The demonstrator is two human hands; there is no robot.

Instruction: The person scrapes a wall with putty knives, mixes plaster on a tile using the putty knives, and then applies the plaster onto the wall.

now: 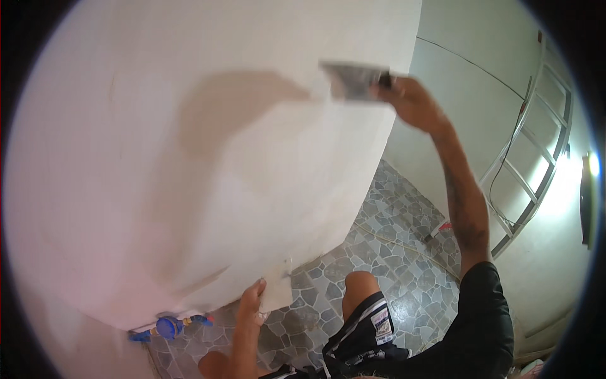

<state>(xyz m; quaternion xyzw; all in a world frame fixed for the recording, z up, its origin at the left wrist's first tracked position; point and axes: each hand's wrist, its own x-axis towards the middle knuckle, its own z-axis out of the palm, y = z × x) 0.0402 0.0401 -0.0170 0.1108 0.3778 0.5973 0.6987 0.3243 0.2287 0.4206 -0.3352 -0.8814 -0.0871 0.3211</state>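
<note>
High up by the pale wall [265, 151], my right hand [415, 104] is closed round the dark handle of a wide putty knife [360, 83]. The grey metal blade points left, slightly blurred, close to the wall; whether it touches cannot be told. Down low, my left hand [254, 297] grips the side of a flat, off-white rectangular board [276, 287], thumb on its face. A small dark mark shows near the board's right edge. My right arm's shadow falls across the wall.
A metal ladder [530, 139] leans at the right beside a hanging cable and a bright lamp [593, 165]. Blue pipe fittings with a round blue meter [169, 327] sit at the wall's foot. Stone-patterned tiles [398, 252] cover the floor, with a thin hose across them.
</note>
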